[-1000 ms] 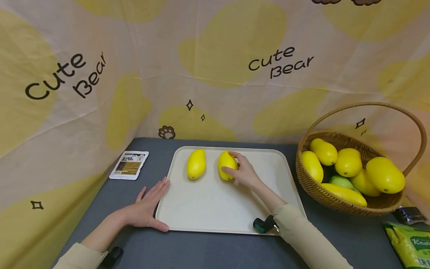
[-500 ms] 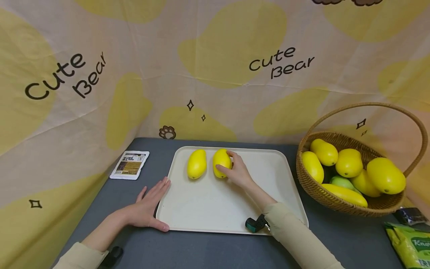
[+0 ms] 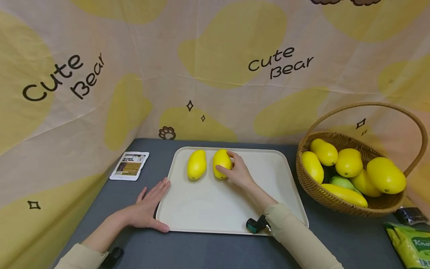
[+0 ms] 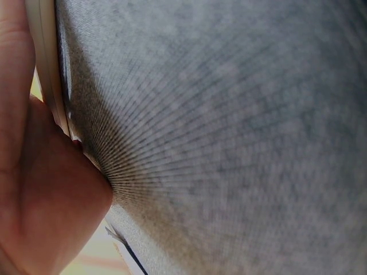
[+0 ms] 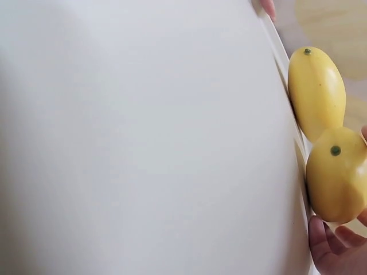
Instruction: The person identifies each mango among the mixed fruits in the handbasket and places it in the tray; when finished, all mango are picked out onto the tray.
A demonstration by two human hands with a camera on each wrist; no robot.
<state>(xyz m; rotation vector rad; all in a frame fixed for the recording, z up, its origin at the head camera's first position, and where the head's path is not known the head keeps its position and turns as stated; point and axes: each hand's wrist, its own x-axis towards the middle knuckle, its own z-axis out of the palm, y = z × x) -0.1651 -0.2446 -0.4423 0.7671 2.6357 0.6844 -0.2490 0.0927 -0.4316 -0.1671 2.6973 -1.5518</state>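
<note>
Grey worktop (image 3: 195,252) below, the right hand (image 3: 240,173) grips a glossy, oval yellow fruit (image 3: 220,158); the left hand (image 3: 147,209) lies outstretched.

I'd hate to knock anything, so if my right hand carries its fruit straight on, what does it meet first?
Probably the other yellow fruit, slightly left of the held fruit across a narrow gap: your right hand points forward and left, though depth is unclear.

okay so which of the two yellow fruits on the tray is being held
The fruit nearer the basket: the right hand has it between thumb and fingers. The other fruit, farther left, has no hand on it.
</note>
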